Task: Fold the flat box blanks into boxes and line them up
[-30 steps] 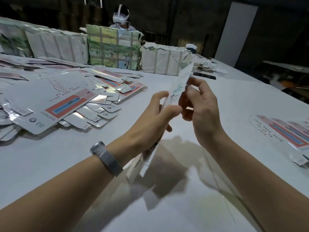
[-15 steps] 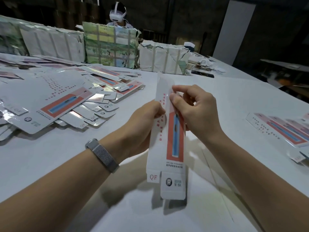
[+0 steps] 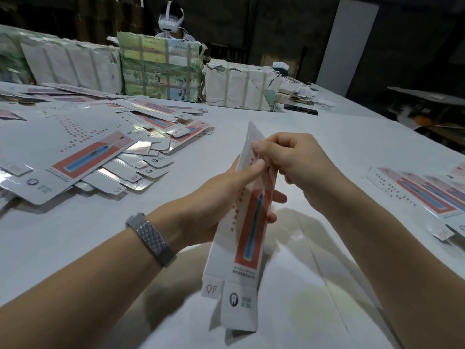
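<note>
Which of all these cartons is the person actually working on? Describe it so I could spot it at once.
Start at the big white table, with flat blanks heaped on its left side. The box blank stands in front, gripped by the left hand and pinched near the top by the right hand. It alone is lifted off the table.

Over at eleven o'clock, strapped paper-wrapped bundles [image 3: 73,64] line the far edge of the white table [image 3: 339,137], a green printed one [image 3: 161,69] at twelve. Behind it sits a person in a white headset [image 3: 171,20]. A pale panel [image 3: 347,44] leans at one o'clock, a dark flat object [image 3: 300,109] below it.
</note>
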{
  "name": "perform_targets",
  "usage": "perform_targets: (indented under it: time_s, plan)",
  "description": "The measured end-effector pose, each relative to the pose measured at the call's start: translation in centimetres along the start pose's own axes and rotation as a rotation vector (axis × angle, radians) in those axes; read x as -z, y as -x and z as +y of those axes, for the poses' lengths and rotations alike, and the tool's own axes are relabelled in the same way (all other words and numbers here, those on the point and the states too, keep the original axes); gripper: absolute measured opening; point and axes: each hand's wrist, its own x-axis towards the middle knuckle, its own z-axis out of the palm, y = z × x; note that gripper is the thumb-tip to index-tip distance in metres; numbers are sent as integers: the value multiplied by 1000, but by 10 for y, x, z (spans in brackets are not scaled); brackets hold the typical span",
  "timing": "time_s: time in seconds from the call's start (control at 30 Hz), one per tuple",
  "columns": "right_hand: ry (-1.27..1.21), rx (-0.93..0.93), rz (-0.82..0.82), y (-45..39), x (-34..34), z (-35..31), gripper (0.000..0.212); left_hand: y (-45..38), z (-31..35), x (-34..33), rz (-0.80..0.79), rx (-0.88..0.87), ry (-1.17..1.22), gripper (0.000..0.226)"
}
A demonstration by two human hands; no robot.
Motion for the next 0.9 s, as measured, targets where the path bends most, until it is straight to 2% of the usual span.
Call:
perform_targets:
  time_s: [0.1, 0.23, 0.47, 0.57, 0.77, 0.83, 0.9]
  plan:
    - [22, -42, -66, 0, 8, -3, 27, 1, 0, 0, -4, 9, -69, 55]
    - [10, -21, -105, 2, 12, -5, 22, 0, -2, 0, 34, -26, -134, 59]
    - [-53, -42, -57, 0, 11, -15, 26, -2, -2, -6, 66, -71, -53, 55]
    - [-90, -75, -52, 2, 18, -24, 29, -6, -2, -11, 67, -117, 39, 61]
    - [-181, 7, 50, 5, 2, -19, 24, -11, -4, -8, 148, -200, 2, 81]
    - [-170, 42, 120, 4, -5, -15, 25, -12, -4, -5, 210, -208, 15, 89]
    - [-143, 65, 182, 3, -9, -13, 27, -13, -5, -1, 311, -244, -95, 90]
